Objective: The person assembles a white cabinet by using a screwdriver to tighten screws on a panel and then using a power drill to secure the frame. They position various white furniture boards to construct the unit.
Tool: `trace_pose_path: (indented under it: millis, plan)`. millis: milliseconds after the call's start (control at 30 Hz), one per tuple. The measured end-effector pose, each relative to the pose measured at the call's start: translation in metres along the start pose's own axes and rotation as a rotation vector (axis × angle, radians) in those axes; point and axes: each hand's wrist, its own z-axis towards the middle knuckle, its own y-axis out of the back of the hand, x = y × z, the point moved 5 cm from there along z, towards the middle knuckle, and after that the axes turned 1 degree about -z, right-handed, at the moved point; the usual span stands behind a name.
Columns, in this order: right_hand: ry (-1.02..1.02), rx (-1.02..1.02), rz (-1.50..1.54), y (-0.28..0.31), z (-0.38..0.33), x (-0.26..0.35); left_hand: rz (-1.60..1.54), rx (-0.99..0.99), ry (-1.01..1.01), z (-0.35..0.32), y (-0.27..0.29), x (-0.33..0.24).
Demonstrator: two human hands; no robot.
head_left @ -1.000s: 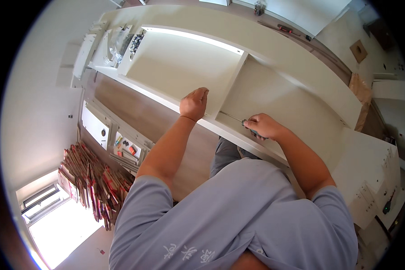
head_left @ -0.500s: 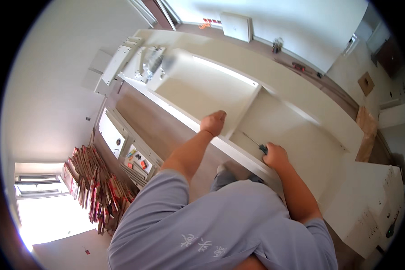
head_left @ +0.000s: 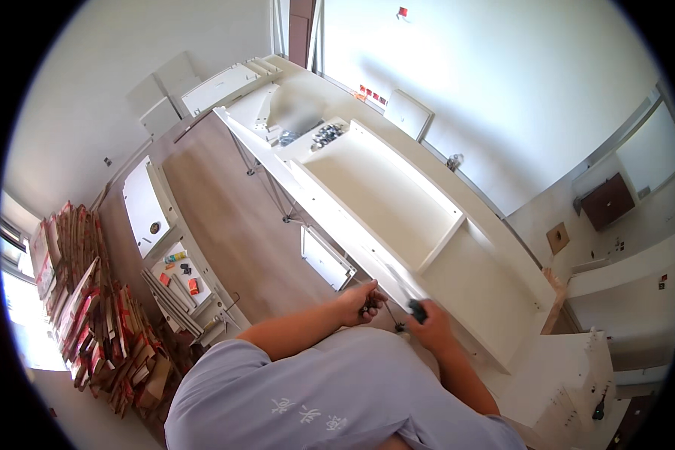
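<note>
Screwdriver (head_left: 418,310) in your right hand (head_left: 435,328), over the near rail of the frame (head_left: 350,241).
Your right fingers wrap its handle; your left hand (head_left: 362,303) is half-curled around small dark pieces. The frame looks part-built: its divider (head_left: 441,244) stands across it, while silvery fittings (head_left: 328,136) toward the far end and panels (head_left: 221,88) beyond appear loose.

Room being fitted out, probably in home: bare white walls (head_left: 502,90), small red boxes (head_left: 373,94) set in far one; bright window (head_left: 26,322) left; flattened cardboard (head_left: 90,300) piled near left; loose white boards (head_left: 144,201), open cabinet frame (head_left: 345,225).
</note>
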Motion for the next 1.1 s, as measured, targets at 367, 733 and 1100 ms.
trace_pose_path:
  millis: [367,733,1100]
  plan:
    - [0.082,0.297,-0.071,-0.101,0.043,0.126,-0.077,-0.090,-0.220,-0.106,0.142,-0.041]
    - [-0.015,0.337,0.097,-0.087,0.074,0.123,-0.193,0.003,-0.466,-0.139,0.171,-0.116]
    - [0.223,0.398,0.123,-0.067,0.216,0.107,-0.127,0.003,-0.545,-0.108,0.113,-0.225]
